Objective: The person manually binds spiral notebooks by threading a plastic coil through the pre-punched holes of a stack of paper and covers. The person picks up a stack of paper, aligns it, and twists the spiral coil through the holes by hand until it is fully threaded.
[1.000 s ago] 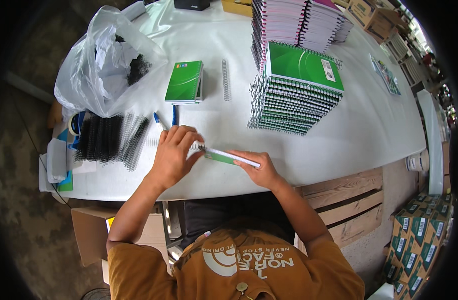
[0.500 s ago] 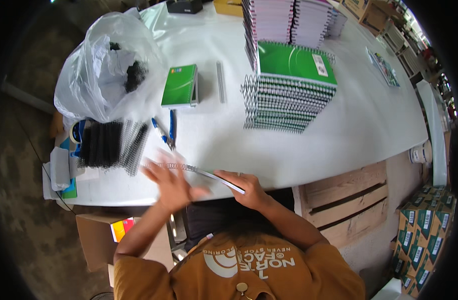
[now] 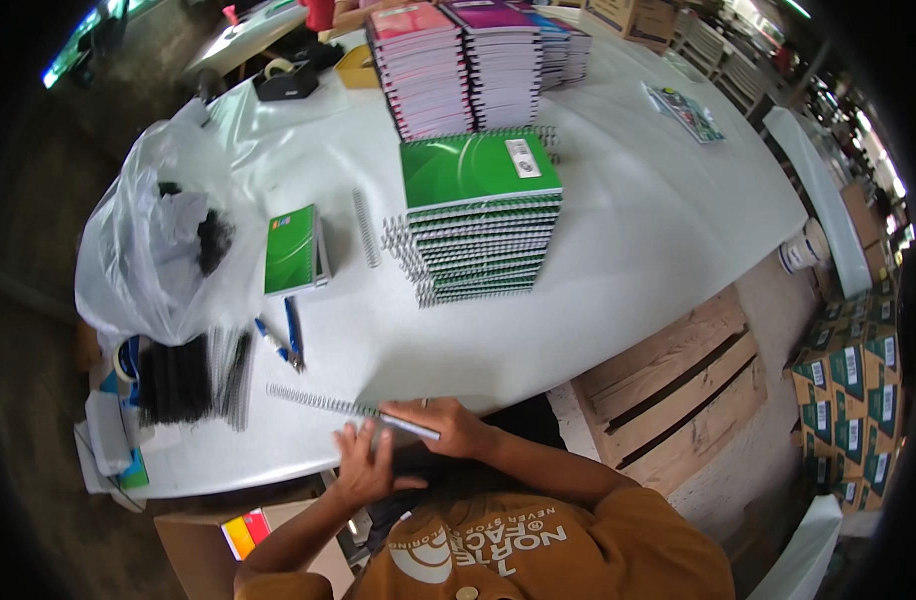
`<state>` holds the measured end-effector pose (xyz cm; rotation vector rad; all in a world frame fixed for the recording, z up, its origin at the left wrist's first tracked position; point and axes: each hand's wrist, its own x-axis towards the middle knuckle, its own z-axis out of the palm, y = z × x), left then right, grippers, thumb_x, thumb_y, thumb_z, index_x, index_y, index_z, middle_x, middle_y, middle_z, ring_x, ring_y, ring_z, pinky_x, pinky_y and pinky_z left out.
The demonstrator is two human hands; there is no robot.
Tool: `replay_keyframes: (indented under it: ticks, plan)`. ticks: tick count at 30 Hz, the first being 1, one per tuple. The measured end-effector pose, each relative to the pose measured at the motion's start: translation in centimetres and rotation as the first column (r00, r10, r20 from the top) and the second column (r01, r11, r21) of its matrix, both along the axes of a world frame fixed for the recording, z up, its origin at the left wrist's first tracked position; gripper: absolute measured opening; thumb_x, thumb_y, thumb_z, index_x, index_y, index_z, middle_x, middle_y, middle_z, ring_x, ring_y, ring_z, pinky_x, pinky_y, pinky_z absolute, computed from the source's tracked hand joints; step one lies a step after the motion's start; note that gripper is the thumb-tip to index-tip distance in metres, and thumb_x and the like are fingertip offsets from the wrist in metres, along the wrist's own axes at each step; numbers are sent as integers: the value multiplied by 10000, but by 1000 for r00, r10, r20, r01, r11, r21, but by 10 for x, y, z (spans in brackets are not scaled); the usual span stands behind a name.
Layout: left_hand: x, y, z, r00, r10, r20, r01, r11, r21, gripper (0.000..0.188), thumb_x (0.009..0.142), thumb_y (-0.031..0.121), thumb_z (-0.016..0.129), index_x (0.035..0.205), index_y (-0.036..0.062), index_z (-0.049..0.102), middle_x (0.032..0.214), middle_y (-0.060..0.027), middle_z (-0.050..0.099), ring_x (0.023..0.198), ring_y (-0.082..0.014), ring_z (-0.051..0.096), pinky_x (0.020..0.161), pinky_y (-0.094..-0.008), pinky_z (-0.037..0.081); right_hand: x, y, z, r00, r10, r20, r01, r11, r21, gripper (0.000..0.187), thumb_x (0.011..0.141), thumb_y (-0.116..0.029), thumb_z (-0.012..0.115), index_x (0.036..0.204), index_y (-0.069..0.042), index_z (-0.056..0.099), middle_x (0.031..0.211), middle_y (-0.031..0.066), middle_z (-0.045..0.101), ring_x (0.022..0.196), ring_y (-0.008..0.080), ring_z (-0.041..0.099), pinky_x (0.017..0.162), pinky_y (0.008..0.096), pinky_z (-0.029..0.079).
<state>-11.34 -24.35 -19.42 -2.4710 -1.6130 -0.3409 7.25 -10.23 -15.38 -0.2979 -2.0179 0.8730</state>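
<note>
My right hand (image 3: 456,428) is closed on a thin notebook (image 3: 416,427), seen nearly edge-on at the table's near edge. From the notebook's left end a long wire spiral coil (image 3: 318,400) sticks out over the table. Just below that coil is my left hand (image 3: 366,465), its fingers apart and nothing in it; whether its fingertips touch the coil I cannot tell. Blue-handled pliers (image 3: 286,340) lie beyond the coil. Farther off are a small green notebook pile (image 3: 293,250), a loose coil (image 3: 365,228) and a tall stack of green spiral notebooks (image 3: 483,215).
At the left, black and grey coils (image 3: 183,380) lie beside a plastic bag (image 3: 143,245) and a tape roll (image 3: 128,358). Pink and purple notebook stacks (image 3: 463,70) stand at the back. A wooden pallet (image 3: 668,385) and stacked boxes (image 3: 853,400) are at the right.
My left hand has moved from a blurred sweep over the coil to below it. The right hand keeps hold of the notebook. The whole view has shifted, showing more of the far table.
</note>
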Motion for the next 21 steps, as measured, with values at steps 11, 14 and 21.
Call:
replay_keyframes:
  ticks: [11, 14, 21]
  plan:
    - [-4, 61, 41, 993, -115, -7, 107, 902, 418, 1073, 748, 763, 395, 1361, -96, 197, 1317, -407, 260, 1218, -588, 259, 967, -673, 212, -4, -8, 2, 997, 74, -23, -76, 982, -173, 491, 751, 20, 573, 1235, -37, 514, 1029, 210, 618, 865, 352, 630, 719, 382, 503]
    - [6, 67, 42, 992, -94, 85, 57, 930, 364, 1064, 729, 766, 406, 1301, -123, 286, 1240, -392, 332, 1148, -539, 316, 963, -632, 217, -17, -11, -3, 991, 132, 0, -128, 961, -244, 493, 755, 8, 582, 1240, -38, 505, 1028, 199, 623, 832, 360, 633, 716, 378, 507]
    - [14, 96, 72, 999, 34, -36, -4, 783, 622, 1071, 744, 713, 461, 1286, -180, 226, 1199, -422, 348, 1086, -561, 371, 897, -685, 250, -9, -5, -8, 981, 172, 93, -136, 942, -308, 526, 773, -68, 631, 1271, -86, 462, 1038, 182, 625, 863, 337, 639, 738, 357, 504]
